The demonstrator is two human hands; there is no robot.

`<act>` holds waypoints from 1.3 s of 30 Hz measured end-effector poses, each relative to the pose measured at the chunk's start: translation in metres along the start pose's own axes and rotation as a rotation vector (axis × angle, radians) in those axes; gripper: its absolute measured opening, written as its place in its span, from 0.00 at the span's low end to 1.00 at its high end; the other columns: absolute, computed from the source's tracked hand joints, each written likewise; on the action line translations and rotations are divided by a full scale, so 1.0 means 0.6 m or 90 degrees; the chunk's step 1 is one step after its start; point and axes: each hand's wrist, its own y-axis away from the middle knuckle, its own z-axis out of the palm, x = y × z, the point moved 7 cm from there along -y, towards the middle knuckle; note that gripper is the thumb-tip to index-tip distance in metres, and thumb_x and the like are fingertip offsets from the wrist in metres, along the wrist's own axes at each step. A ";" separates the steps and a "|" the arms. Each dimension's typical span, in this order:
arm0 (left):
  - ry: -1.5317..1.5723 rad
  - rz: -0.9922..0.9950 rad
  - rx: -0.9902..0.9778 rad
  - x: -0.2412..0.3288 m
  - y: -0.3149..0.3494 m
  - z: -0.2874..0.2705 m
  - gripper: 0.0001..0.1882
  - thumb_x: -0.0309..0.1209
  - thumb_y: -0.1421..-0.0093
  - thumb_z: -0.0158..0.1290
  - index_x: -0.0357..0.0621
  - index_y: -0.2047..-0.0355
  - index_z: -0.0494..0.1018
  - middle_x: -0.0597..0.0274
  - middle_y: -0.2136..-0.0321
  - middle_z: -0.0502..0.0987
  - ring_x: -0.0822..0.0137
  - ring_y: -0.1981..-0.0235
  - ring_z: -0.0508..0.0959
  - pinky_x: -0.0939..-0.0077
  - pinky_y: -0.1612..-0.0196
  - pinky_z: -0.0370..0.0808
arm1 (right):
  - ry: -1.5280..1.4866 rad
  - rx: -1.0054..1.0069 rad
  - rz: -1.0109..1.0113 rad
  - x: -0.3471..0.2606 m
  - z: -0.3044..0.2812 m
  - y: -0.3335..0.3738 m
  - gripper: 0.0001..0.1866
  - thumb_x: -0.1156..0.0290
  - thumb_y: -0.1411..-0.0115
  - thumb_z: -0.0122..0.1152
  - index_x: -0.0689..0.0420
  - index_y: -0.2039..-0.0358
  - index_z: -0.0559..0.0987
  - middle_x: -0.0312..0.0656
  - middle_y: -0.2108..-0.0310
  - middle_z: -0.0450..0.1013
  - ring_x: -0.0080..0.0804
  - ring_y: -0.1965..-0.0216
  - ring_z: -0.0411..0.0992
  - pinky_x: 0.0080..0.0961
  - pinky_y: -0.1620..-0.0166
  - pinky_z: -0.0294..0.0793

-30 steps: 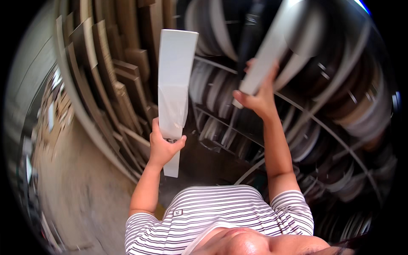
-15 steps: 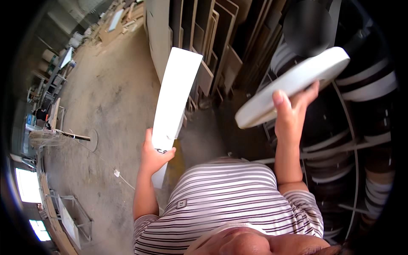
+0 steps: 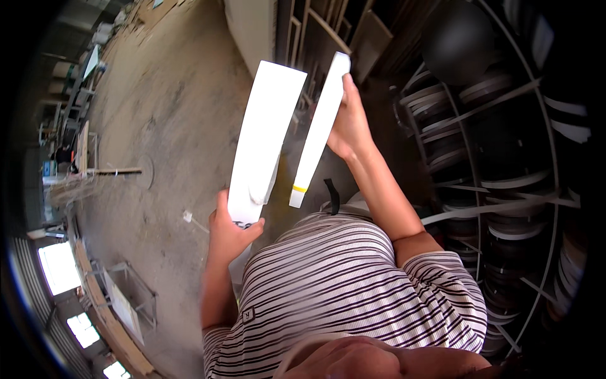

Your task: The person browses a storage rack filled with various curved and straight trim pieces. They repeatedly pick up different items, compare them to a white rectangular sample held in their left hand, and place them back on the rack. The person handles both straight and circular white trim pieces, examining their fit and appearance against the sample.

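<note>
My left hand (image 3: 232,228) is closed round the lower part of a long white strip (image 3: 265,120), thumb across its face beside some dark marks. The strip stands tilted, its wide end pointing away from me. In my right hand (image 3: 349,126) is a roll of white edge banding (image 3: 320,129), seen nearly edge-on, with a band of yellow tape near its near end. The fingers grip its right side and are partly hidden behind it. Roll and strip are held side by side with a narrow gap between them.
On the right stands a wire rack (image 3: 476,205) stacked with rolls of white and dark banding. Upright boards (image 3: 369,41) lean ahead. Concrete floor (image 3: 164,120) stretches to the left, with a metal-framed stand (image 3: 136,297) and a bench (image 3: 76,107) at the far left.
My right hand has brought the roll leftward from beside the rack and turned it edge-on next to the strip. My left hand keeps the strip in nearly the same place.
</note>
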 end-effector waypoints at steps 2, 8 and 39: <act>0.003 -0.071 -0.009 -0.032 0.005 0.004 0.36 0.32 0.57 0.69 0.41 0.48 0.65 0.45 0.62 0.80 0.46 0.60 0.83 0.57 0.57 0.78 | 0.004 -0.025 0.072 0.070 0.011 -0.019 0.33 0.37 0.29 0.41 0.54 0.41 0.68 0.44 0.47 0.68 0.37 0.47 0.68 0.38 0.45 0.70; 0.045 -0.204 -0.009 -0.123 0.042 0.033 0.40 0.33 0.58 0.69 0.40 0.46 0.63 0.43 0.62 0.80 0.45 0.60 0.82 0.57 0.57 0.78 | 0.012 -0.024 0.226 0.236 0.008 -0.073 0.43 0.32 0.31 0.37 0.59 0.35 0.64 0.52 0.39 0.67 0.45 0.40 0.69 0.45 0.39 0.72; 0.001 -0.412 0.064 -0.087 0.082 0.082 0.38 0.34 0.57 0.67 0.39 0.46 0.64 0.41 0.62 0.81 0.41 0.61 0.82 0.53 0.58 0.78 | -0.068 -0.120 0.443 0.310 -0.003 -0.142 0.54 0.27 0.36 0.41 0.57 0.26 0.46 0.55 0.27 0.49 0.53 0.30 0.55 0.53 0.31 0.58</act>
